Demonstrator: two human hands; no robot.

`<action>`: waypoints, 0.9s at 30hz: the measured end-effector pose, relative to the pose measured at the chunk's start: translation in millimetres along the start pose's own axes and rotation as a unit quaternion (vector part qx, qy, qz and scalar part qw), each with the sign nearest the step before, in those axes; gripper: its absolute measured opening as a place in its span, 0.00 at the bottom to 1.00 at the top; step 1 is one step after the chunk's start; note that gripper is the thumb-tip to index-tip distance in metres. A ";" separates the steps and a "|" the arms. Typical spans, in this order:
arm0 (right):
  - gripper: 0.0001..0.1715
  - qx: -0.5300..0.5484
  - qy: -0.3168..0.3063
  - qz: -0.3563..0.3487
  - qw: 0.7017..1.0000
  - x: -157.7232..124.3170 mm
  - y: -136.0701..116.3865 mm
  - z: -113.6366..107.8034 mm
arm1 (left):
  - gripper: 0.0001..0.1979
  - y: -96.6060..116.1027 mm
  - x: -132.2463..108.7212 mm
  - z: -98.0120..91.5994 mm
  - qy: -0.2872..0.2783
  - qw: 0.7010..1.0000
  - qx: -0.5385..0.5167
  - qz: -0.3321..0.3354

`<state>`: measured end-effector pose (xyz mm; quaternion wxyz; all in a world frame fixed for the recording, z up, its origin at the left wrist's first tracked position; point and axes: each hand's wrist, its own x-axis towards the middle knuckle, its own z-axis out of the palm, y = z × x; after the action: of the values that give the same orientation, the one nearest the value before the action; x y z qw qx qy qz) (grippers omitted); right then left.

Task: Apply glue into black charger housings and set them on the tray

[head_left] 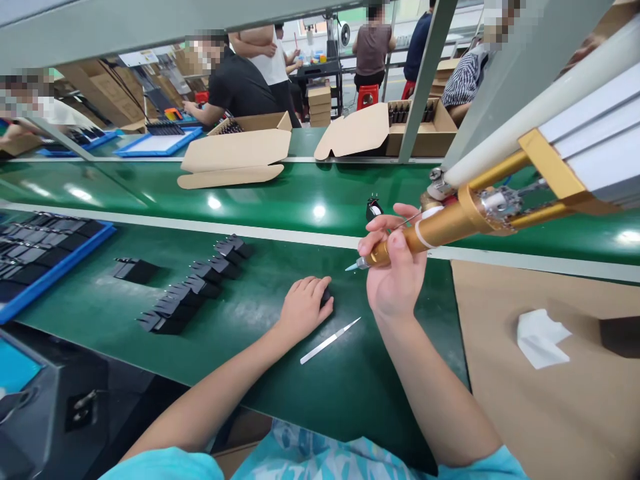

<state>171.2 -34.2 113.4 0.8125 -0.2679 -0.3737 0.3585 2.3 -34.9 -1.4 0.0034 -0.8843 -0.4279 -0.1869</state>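
My left hand [304, 307] lies on the green mat with its fingers curled over a small black part [326, 297], most of which is hidden. My right hand [395, 263] is raised a little above and to the right, wrapped round a gold dispensing tool [440, 230] whose pale tip [351, 267] points left and down toward the left hand. The tool hangs from a gold bracket and a white tube [525, 130] at the upper right. White tweezers [330, 340] lie on the mat just in front of my left hand.
A row of several black parts [197, 283] lies to the left, and a blue tray [45, 257] of black parts beyond it. A brown cardboard sheet [550, 400] with a white wipe [540, 339] is at the right. Other people work behind the green conveyor [300, 193], among open cartons [240, 150].
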 end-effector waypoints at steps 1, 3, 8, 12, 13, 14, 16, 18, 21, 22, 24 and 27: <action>0.17 0.001 0.000 0.002 1.000 0.1 -0.3 -0.1 | 0.17 0.1 -0.4 2.7 0.009 1.000 0.007 0.000; 0.17 0.005 0.000 0.003 1.000 0.6 -0.5 -0.4 | 0.17 0.1 -1.1 6.5 0.021 1.000 0.015 0.000; 0.15 0.036 -0.008 0.000 0.999 2.4 0.9 -1.6 | 0.23 0.7 -0.8 -2.3 -0.028 1.000 -0.009 -0.011; 0.15 0.050 -0.004 -0.008 0.999 3.6 1.9 -2.3 | 0.45 -4.1 -1.0 -26.3 -0.060 0.993 -0.100 -0.020; 0.16 0.052 -0.001 -0.008 0.999 3.9 2.0 -2.1 | 0.49 -7.0 -1.1 -32.1 -0.064 0.990 -0.123 -0.025; 0.16 0.053 0.002 -0.008 0.999 4.1 2.0 -1.9 | 0.52 -10.5 -1.0 -36.9 -0.068 0.987 -0.143 -0.029; 0.16 0.052 0.006 -0.008 0.999 4.4 1.9 -1.1 | 0.53 -17.6 -0.2 -42.1 -0.086 0.980 -0.175 -0.031; 0.16 0.049 0.009 -0.009 0.999 4.2 1.0 -0.2 | 0.51 -22.0 0.7 -41.9 -0.114 0.972 -0.201 -0.037; 0.16 0.043 0.020 -0.003 0.999 2.3 -3.6 0.8 | 0.45 -20.5 -0.6 -39.2 -0.153 0.960 -0.223 -0.076; 0.17 0.039 0.027 0.002 0.999 1.7 -5.7 1.0 | 0.45 -19.4 -1.7 -40.1 -0.158 0.957 -0.228 -0.089; 0.18 0.026 0.045 0.010 0.999 2.4 -8.9 1.3 | 0.44 -21.3 -4.1 -47.7 -0.141 0.955 -0.236 -0.114; 0.17 0.017 0.072 0.008 0.997 8.7 -8.4 1.3 | 0.44 -43.3 -12.3 -77.6 -0.061 0.957 -0.224 -0.173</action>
<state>177.5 -32.2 123.7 0.8387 -0.2821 -0.3062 0.3512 -62.9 -29.5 60.1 -0.2529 -0.7847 -0.5209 -0.2213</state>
